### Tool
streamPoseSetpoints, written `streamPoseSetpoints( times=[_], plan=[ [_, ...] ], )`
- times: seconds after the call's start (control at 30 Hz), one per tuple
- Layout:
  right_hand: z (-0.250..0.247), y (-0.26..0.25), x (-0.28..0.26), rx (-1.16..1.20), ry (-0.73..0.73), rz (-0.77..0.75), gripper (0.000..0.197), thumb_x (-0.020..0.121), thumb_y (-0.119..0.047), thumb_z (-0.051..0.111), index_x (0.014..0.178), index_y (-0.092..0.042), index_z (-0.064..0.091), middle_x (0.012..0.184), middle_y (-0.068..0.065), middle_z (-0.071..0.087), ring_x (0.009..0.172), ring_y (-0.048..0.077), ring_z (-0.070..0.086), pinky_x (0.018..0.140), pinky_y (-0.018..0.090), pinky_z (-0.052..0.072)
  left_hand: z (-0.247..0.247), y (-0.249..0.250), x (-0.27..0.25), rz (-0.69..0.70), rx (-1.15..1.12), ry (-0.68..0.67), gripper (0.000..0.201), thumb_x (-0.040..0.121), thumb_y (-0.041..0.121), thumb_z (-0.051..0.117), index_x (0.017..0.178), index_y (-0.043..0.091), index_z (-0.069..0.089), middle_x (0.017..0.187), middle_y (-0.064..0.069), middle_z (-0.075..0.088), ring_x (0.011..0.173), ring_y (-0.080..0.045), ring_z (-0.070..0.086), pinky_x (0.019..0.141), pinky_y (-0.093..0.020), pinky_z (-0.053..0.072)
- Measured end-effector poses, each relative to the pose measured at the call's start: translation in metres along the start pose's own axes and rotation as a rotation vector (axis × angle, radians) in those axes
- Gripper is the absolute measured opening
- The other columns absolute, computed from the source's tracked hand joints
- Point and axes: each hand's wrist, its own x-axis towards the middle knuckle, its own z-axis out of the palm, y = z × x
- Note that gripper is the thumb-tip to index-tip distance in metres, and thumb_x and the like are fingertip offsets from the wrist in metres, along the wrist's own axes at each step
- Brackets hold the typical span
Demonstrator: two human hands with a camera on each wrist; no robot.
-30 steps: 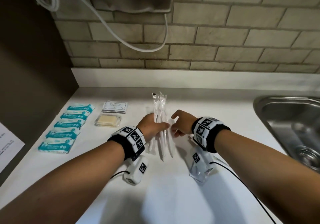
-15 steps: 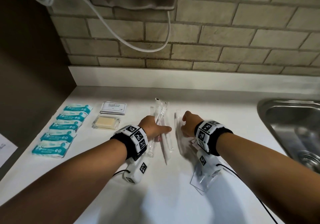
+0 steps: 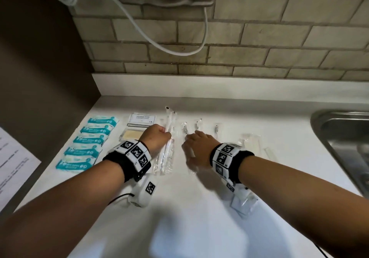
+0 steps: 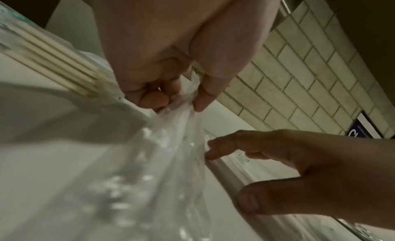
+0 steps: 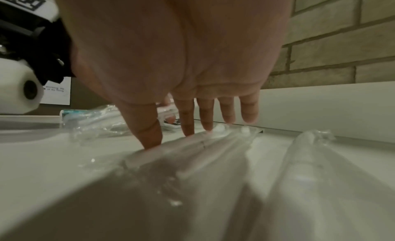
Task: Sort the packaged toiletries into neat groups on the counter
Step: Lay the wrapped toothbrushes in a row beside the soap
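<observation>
Left hand [image 3: 156, 138] is pinching a clear-wrapped toothbrush packet [image 3: 167, 150] on the counter [image 3: 189, 208]. Right hand [image 3: 199, 145], fingers straight, presses what looks like another wrapped toothbrush [image 5: 213, 148] just right of it.

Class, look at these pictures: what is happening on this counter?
A person is sorting wrapped toiletries on a white counter. The left hand pinches a bunch of clear-wrapped toothbrushes. The right hand presses straight fingers on another clear-wrapped toothbrush lying flat. Five teal packets already lie in a row at left.

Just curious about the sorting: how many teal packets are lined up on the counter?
5, in one column at the counter's left edge, beside the dark wall. None seems hidden.
</observation>
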Motion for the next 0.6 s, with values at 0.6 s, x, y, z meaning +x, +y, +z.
streamPoseSetpoints(
  times=[0.6],
  plan=[
    [-0.012,-0.001,0.001,0.135,-0.002,0.069,0.062,0.086,-0.027,0.059,0.143,-0.015,0.039,0.149,0.006,0.037,0.137,0.027,0.033,0.111,0.040,0.034,-0.019,0.003,-0.005,-0.020,0.084,-0.032,0.040,0.081,0.012,0.078,0.112,0.010,0.052,0.081,-0.012,0.066,0.053,-0.021,0.058,0.055,-0.030,0.053]
  ],
)
